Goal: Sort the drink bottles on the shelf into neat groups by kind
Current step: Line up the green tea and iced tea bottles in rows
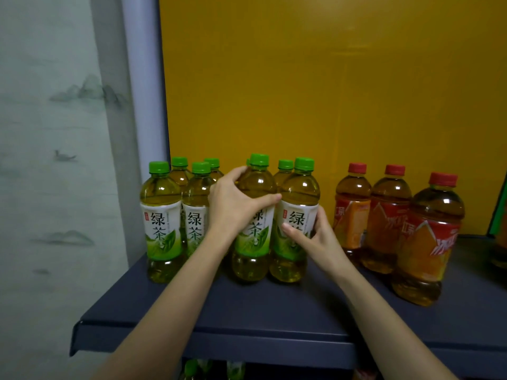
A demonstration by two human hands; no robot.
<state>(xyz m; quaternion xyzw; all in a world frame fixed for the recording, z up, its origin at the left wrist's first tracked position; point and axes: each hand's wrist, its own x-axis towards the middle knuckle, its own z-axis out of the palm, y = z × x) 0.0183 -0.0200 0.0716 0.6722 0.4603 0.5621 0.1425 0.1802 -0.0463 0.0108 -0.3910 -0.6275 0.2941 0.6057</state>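
Several green tea bottles with green caps stand on the left half of the dark blue shelf [247, 311]. My left hand [236, 204] grips the shoulder of one front green tea bottle [253, 242]. Beside it on the right, my right hand [315, 237] holds the label of another green tea bottle [297, 196], thumb across the front. Two more green tea bottles [162, 223] stand in front at the far left, with others behind. Three red-capped iced tea bottles [428, 242] stand in a row at the right.
A yellow back panel [329, 91] closes the shelf behind the bottles. A grey upright post [145, 91] and a painted wall lie at the left. More bottles show on a lower shelf [214, 368] under the front edge. Something green sits at the far right edge.
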